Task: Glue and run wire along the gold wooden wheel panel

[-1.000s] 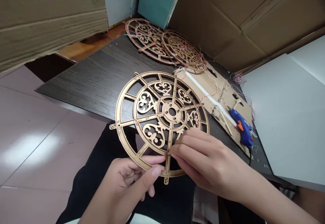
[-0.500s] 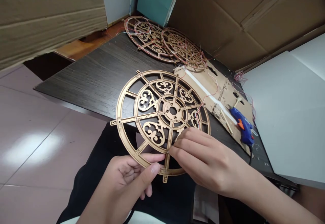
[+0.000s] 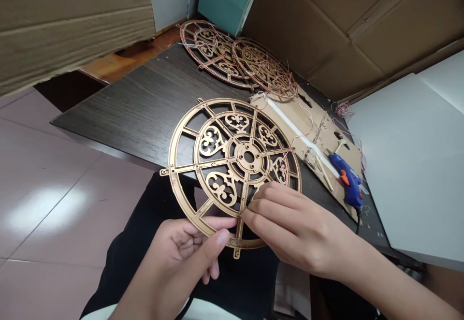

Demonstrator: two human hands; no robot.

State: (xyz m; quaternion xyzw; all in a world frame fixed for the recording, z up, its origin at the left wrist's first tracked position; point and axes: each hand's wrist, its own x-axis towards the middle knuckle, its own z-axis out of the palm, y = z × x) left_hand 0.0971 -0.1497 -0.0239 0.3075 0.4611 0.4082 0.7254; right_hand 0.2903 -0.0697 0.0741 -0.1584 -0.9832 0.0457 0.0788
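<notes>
A gold laser-cut fretwork wheel (image 3: pixel 222 165) with a round central hub and scrolled heart-shaped openings is held up over my lap. My left hand (image 3: pixel 184 247) grips its lower rim, with the thumb in front and the fingers behind. My right hand (image 3: pixel 293 228) pinches a spoke near the bottom between thumb and forefinger. Whether anything thin lies in that pinch is too small to tell. Two similar wheels (image 3: pixel 213 51) (image 3: pixel 264 68), wound with thin red and white wires, lie overlapping at the far end of the table.
A dark wood-grain table (image 3: pixel 145 112) holds a cardboard sheet (image 3: pixel 308 136) with a white strip and a blue hot glue gun (image 3: pixel 348 182). Cardboard panels (image 3: pixel 326 30) stand behind it, a white board (image 3: pixel 409 155) lies right, and tiled floor (image 3: pixel 61 204) lies left.
The wheel has turned slightly clockwise in my hands and sits a little higher. My right hand's pinch stays at about the same place.
</notes>
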